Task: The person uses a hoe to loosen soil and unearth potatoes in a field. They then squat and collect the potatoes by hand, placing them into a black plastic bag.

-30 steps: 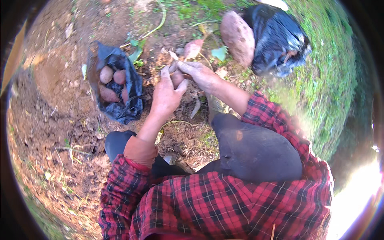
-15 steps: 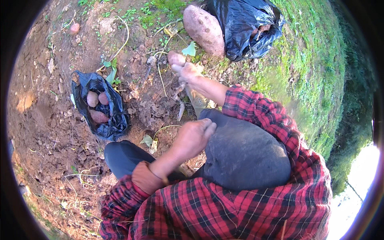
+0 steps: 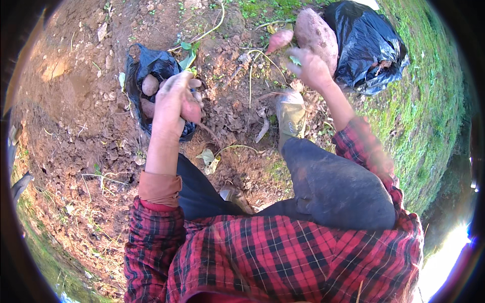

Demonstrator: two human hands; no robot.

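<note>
My left hand [image 3: 172, 96] is closed around a reddish sweet potato [image 3: 191, 109], held over the right side of a small open black plastic bag [image 3: 135, 68]. A thin root trails from its lower end. Inside the bag, a round sweet potato [image 3: 150, 85] and another one [image 3: 147, 108] show; my hand hides the rest. My right hand [image 3: 313, 70], slightly blurred, is held with its fingers apart beside a very large sweet potato [image 3: 316, 35]. Just beyond those fingers is a small pink sweet potato [image 3: 279, 41], apart from the hand.
A fuller black plastic bag [image 3: 369, 45] stands right of the large sweet potato. My shoe [image 3: 291, 113] and bent knees are between the hands. Vines and a green leaf [image 3: 188, 59] lie on the crumbly soil [image 3: 81, 136]; grass [image 3: 424, 116] covers the right side.
My left hand has gone from beside my knee to the small bag and now grips a sweet potato. My right hand has let go of the small sweet potato. The view has shifted left.
</note>
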